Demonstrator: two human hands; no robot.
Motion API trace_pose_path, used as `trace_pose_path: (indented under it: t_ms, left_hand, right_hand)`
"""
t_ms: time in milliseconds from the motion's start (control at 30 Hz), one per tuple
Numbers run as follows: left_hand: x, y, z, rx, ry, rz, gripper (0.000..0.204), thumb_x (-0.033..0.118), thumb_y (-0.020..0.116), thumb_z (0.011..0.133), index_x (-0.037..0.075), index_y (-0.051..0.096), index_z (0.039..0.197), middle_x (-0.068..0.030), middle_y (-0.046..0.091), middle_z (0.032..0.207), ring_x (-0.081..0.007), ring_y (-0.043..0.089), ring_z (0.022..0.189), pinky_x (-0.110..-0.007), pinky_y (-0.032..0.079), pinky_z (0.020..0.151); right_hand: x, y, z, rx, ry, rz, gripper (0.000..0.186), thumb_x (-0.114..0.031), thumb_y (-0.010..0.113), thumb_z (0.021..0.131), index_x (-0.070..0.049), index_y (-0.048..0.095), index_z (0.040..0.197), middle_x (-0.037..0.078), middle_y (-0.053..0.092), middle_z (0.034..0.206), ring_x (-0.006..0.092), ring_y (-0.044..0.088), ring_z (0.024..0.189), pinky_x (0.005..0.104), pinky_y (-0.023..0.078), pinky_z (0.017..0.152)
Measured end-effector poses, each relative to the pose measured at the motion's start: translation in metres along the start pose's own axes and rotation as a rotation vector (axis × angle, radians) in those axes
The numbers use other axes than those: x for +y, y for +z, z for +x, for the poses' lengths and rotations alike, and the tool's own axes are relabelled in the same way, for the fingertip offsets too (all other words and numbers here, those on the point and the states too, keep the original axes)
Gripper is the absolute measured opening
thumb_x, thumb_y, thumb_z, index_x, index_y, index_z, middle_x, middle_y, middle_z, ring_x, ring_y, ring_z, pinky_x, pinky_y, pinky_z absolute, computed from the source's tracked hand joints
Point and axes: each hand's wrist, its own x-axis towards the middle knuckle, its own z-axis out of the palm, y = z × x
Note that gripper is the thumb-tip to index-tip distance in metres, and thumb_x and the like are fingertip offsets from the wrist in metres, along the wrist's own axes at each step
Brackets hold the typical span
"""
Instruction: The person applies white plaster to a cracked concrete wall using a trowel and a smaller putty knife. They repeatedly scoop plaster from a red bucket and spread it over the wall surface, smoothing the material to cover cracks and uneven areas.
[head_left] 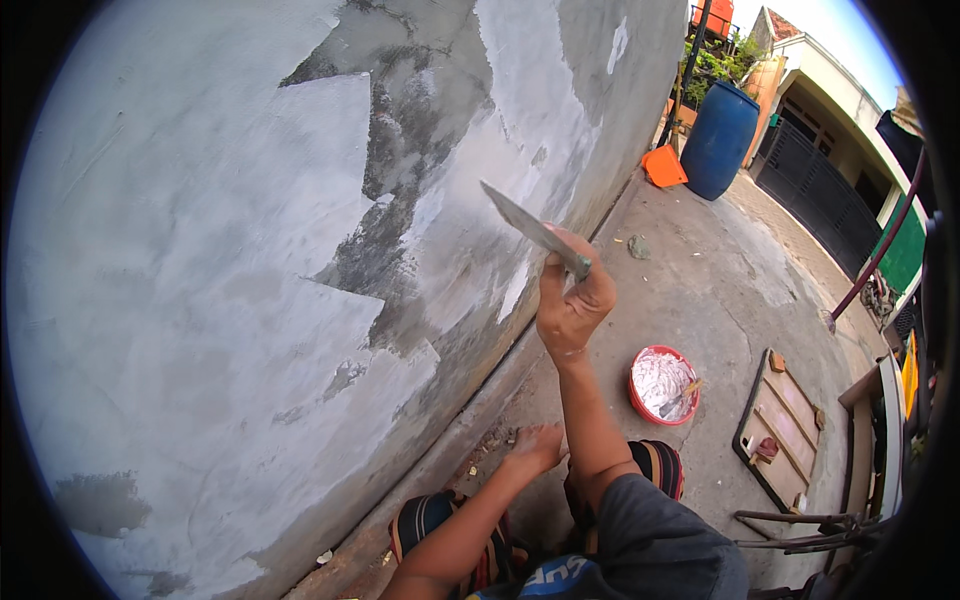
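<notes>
My right hand is raised beside the wall and closed on a wide, flat putty knife. The blade slants up and left, close to a whitish patch of filler; whether it touches the wall I cannot tell. The wall is grey, with broad pale coats around darker bare areas. Low near my knees, my left hand hangs loosely with nothing visible in it, its fingers partly hidden. On the ground to the right stands a red bucket of white putty, with a small tool lying in it.
A low ledge runs along the foot of the wall. A framed board lies right of the bucket, near some metal bars. Farther off are a blue barrel, an orange dustpan-like piece and a dark gate.
</notes>
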Motion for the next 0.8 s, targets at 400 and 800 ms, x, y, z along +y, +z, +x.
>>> trace_pose_path:
  t_ms: [400, 800]
  left_hand:
    - [-0.002, 0.003, -0.008, 0.089, 0.027, -0.049, 0.028, 0.019, 0.060, 0.081, 0.003, 0.068, 0.102, -0.0199, 0.067, 0.103, -0.0342, 0.064, 0.101, -0.045, 0.050, 0.085]
    - [0.008, -0.009, -0.011, 0.005, 0.002, 0.047, 0.040, 0.034, 0.063, 0.087, 0.001, 0.058, 0.109, -0.0223, 0.064, 0.106, -0.0372, 0.061, 0.105, -0.047, 0.048, 0.089]
  right_hand:
    - [-0.001, 0.018, -0.023, 0.008, -0.019, -0.103, 0.030, 0.004, 0.059, 0.076, -0.003, 0.068, 0.104, 0.011, 0.071, 0.097, 0.0228, 0.068, 0.086, 0.0294, 0.051, 0.078]
    - [0.042, -0.001, 0.044, 0.237, 0.026, -0.151, 0.024, 0.006, 0.058, 0.080, 0.002, 0.065, 0.103, 0.012, 0.071, 0.092, 0.0153, 0.065, 0.084, 0.0257, 0.049, 0.076]
